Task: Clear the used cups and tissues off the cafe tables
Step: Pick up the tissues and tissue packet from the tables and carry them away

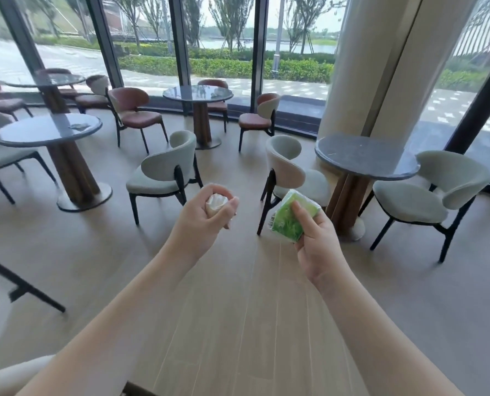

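While both arms reached out over the wooden floor [238, 295], the scene stood as follows.

Left hand: the left hand [201, 221] was curled into a loose fist around a crumpled white tissue [216, 202], which showed at the top of the fist between thumb and fingers.

Right hand: the right hand [318, 241] gripped a green tissue pack [291, 215], thumb laid across its upper face and the fingers wrapped underneath; the pack was tilted, its barcode end toward the left hand.

Hands to each other: apart, both held in the air above the floor, neither touching any table.

Left table: a round dark table [38, 135] on a wooden pedestal carried a small crumpled whitish tissue scrap [79, 127] near the right edge of its tabletop.

Far table: a round table by the window [181, 94] had a small pale bit of litter [215, 94] near the right edge of its tabletop; too small to tell what it was.

Right table: a dark table by the column [366, 158] stood against a wide pale column [361, 67].

Back-left table: another round table [52, 80] stood near the window glass.

Chairs: a pale grey chair [164, 175] stood just beyond the left hand, a second pale chair [289, 170] just beyond the pack, and a reddish-brown chair [135, 112] further back.
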{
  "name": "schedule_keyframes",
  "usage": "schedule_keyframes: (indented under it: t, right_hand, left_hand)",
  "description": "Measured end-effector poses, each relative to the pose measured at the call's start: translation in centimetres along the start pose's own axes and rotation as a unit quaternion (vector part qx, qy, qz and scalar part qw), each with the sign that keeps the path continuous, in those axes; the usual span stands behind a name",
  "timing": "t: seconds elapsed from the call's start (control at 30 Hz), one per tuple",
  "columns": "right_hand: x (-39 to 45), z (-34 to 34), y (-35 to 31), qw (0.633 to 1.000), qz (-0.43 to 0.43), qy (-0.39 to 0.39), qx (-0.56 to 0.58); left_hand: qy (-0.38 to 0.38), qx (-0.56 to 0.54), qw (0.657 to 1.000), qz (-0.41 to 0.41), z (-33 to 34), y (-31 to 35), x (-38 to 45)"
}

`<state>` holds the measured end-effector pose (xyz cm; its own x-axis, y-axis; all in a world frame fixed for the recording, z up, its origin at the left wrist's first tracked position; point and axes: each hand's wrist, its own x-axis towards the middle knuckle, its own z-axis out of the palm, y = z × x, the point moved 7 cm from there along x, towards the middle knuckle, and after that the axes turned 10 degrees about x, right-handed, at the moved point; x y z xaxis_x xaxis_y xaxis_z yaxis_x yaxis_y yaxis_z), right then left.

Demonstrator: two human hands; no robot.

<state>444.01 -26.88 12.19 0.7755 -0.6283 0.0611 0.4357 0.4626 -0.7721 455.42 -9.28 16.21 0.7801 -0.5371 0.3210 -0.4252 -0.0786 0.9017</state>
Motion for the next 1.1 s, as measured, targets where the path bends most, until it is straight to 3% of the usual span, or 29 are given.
schedule_keyframes:
  t: [0.27,0.7,1.1]
  right_hand:
    - [11.3,3.9,2.8,0.996,0.065,-0.067,-0.002]
    - [22.7,14.3,17.1,0.974,0.160,-0.162,-0.017]
    - [35.2,26.5,25.6,0.967,0.159,-0.195,-0.042]
  left_hand:
    - [0.099,0.041,0.993,-0.051,-3.7,-3.4,5.6]
    - [0.215,0.068,0.969,-0.103,-15.5,-13.4,13.2]
    - [0.207,0.078,0.967,-0.123,-26.7,-20.9,25.0]
